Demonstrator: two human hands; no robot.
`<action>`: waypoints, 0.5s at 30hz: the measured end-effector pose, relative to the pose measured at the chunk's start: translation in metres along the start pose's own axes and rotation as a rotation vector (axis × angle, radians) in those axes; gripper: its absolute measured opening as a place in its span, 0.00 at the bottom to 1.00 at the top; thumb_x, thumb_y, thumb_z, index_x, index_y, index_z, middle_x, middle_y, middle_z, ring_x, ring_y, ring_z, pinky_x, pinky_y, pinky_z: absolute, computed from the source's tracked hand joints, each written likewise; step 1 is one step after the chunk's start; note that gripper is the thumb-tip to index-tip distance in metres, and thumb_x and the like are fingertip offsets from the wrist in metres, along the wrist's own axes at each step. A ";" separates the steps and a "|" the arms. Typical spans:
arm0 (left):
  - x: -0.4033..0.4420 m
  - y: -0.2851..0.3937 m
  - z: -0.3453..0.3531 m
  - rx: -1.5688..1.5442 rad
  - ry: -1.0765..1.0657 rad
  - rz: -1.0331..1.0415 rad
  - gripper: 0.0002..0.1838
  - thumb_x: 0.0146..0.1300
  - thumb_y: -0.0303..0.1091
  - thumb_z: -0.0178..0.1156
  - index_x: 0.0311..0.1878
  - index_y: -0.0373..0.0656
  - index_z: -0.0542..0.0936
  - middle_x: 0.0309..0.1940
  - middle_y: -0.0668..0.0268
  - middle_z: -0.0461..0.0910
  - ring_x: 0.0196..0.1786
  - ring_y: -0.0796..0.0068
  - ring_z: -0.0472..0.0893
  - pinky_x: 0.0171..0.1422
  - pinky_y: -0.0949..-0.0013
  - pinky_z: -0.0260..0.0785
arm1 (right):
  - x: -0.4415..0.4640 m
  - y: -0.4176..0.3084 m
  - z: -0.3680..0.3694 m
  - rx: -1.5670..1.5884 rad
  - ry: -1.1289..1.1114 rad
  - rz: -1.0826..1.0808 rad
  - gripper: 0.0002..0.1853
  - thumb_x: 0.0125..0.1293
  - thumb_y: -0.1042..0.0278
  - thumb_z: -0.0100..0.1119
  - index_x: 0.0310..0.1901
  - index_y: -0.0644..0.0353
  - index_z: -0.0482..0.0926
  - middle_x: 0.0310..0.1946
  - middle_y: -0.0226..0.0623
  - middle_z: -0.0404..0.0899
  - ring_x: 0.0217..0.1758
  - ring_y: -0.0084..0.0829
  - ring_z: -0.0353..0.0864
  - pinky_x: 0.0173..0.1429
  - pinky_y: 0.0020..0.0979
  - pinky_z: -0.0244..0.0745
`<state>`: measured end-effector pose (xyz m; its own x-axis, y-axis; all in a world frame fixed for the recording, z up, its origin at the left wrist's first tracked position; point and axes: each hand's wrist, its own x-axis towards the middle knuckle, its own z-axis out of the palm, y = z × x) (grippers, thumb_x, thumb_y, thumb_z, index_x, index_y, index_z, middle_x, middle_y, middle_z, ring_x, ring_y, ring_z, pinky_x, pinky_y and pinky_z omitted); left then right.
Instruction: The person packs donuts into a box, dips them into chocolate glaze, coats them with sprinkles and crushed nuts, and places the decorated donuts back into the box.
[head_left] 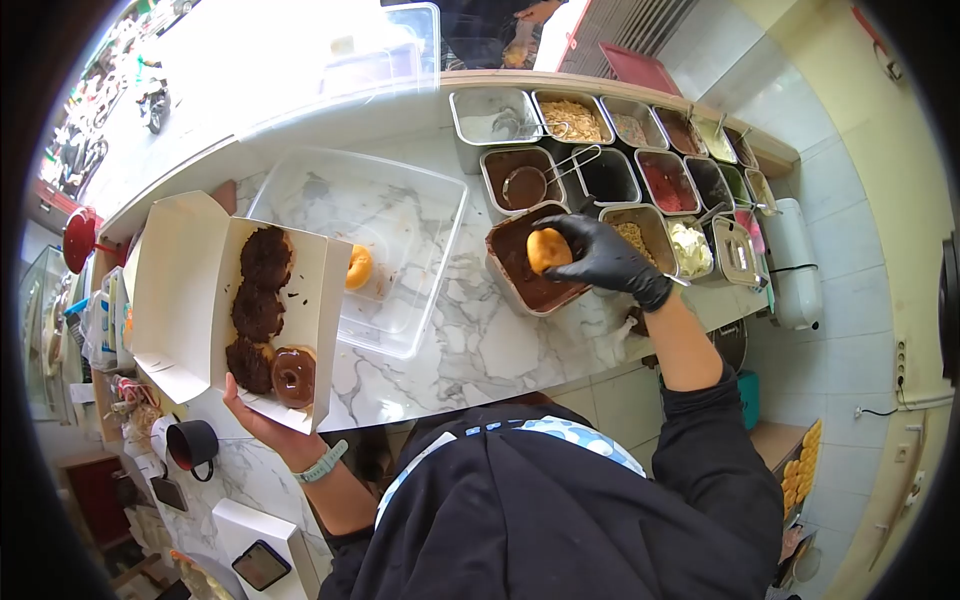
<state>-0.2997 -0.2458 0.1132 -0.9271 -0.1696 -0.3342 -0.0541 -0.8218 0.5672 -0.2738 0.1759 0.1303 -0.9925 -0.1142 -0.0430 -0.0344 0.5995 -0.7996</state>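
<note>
My left hand (262, 418), bare and with a watch at the wrist, grips the near end of an open white cardboard box (175, 300). Inside the box lie several doughnuts: a column coated in dark chocolate shreds (258, 313) and one smooth chocolate-glazed doughnut (293, 376). In a black glove, my right hand (600, 258) pinches a plain golden doughnut (547, 251) over a metal tub of dark chocolate (519, 288). Whether the doughnut's underside touches the chocolate is hidden. Another plain doughnut (359, 267) rests in the clear plastic bin (432, 262), partly behind the box.
Beyond my right hand stand rows of metal topping tubs, including chopped nuts (572, 118), red topping (668, 186) and white cream (690, 248). A wire-handled strainer (525, 187) sits in one. A phone (261, 565) and dark mug (192, 445) are at lower left.
</note>
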 end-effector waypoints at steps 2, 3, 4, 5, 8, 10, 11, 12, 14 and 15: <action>-0.004 -0.004 0.005 0.017 0.014 0.028 0.27 0.56 0.47 0.54 0.57 0.43 0.67 0.52 0.60 0.72 0.52 0.62 0.75 0.55 0.57 0.71 | -0.001 -0.002 0.007 -0.343 0.005 -0.028 0.30 0.42 0.60 0.70 0.50 0.58 0.73 0.42 0.45 0.76 0.46 0.43 0.77 0.51 0.34 0.73; -0.006 -0.006 0.007 0.018 0.015 0.030 0.27 0.56 0.47 0.54 0.57 0.43 0.67 0.52 0.60 0.72 0.52 0.62 0.75 0.55 0.57 0.71 | -0.001 0.002 0.014 -0.389 0.000 -0.009 0.29 0.43 0.60 0.69 0.49 0.58 0.73 0.43 0.45 0.75 0.47 0.44 0.76 0.52 0.34 0.72; -0.008 -0.007 0.008 0.019 0.015 0.032 0.27 0.56 0.47 0.53 0.57 0.43 0.67 0.52 0.60 0.72 0.52 0.62 0.75 0.55 0.57 0.71 | -0.001 0.004 0.018 -0.435 -0.005 0.010 0.29 0.43 0.60 0.69 0.49 0.58 0.73 0.43 0.45 0.74 0.47 0.45 0.76 0.52 0.35 0.72; -0.009 -0.008 0.008 0.020 0.017 0.033 0.27 0.57 0.47 0.53 0.57 0.43 0.67 0.52 0.60 0.72 0.52 0.62 0.75 0.55 0.57 0.71 | 0.000 0.006 0.020 -0.484 -0.037 0.013 0.28 0.44 0.61 0.67 0.49 0.59 0.72 0.43 0.45 0.73 0.49 0.44 0.74 0.53 0.37 0.71; -0.010 -0.011 0.007 0.019 0.020 0.038 0.27 0.57 0.47 0.53 0.57 0.43 0.67 0.52 0.60 0.72 0.52 0.62 0.75 0.55 0.57 0.71 | 0.004 0.014 0.026 -0.553 -0.060 0.016 0.29 0.45 0.60 0.67 0.50 0.60 0.72 0.45 0.46 0.72 0.49 0.46 0.74 0.53 0.36 0.71; -0.009 -0.011 0.003 0.006 0.001 0.023 0.27 0.57 0.47 0.53 0.57 0.43 0.67 0.52 0.60 0.72 0.52 0.62 0.75 0.55 0.57 0.70 | 0.006 0.016 0.030 -0.590 -0.065 0.002 0.28 0.45 0.59 0.66 0.50 0.61 0.72 0.45 0.46 0.72 0.49 0.46 0.74 0.53 0.36 0.71; -0.008 -0.011 0.001 -0.001 -0.009 0.014 0.27 0.57 0.47 0.53 0.57 0.42 0.67 0.52 0.60 0.72 0.52 0.62 0.75 0.56 0.57 0.70 | 0.007 0.017 0.031 -0.608 -0.067 -0.004 0.28 0.46 0.59 0.66 0.49 0.61 0.72 0.45 0.46 0.72 0.50 0.46 0.74 0.53 0.36 0.71; -0.008 -0.011 0.000 0.004 -0.008 0.017 0.28 0.57 0.47 0.53 0.57 0.42 0.67 0.52 0.60 0.72 0.52 0.62 0.75 0.56 0.57 0.70 | 0.007 0.018 0.031 -0.573 -0.067 -0.007 0.28 0.46 0.59 0.66 0.50 0.61 0.72 0.45 0.46 0.72 0.49 0.46 0.74 0.53 0.36 0.71; -0.008 -0.012 -0.001 0.011 -0.007 0.022 0.28 0.57 0.48 0.53 0.58 0.42 0.67 0.53 0.60 0.72 0.53 0.62 0.75 0.56 0.57 0.70 | 0.008 0.021 0.030 -0.505 -0.065 -0.014 0.28 0.46 0.58 0.65 0.50 0.60 0.72 0.45 0.46 0.73 0.49 0.45 0.74 0.53 0.36 0.71; -0.009 -0.012 0.000 0.018 -0.001 0.023 0.28 0.56 0.48 0.53 0.58 0.43 0.67 0.53 0.60 0.72 0.53 0.62 0.75 0.56 0.57 0.70 | 0.006 0.020 0.030 -0.481 -0.048 -0.026 0.28 0.46 0.58 0.65 0.50 0.60 0.72 0.44 0.46 0.73 0.49 0.45 0.74 0.53 0.36 0.71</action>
<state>-0.2911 -0.2345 0.1094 -0.9287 -0.1877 -0.3199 -0.0394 -0.8077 0.5883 -0.2774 0.1634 0.0967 -0.9845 -0.1637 -0.0631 -0.1207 0.8929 -0.4337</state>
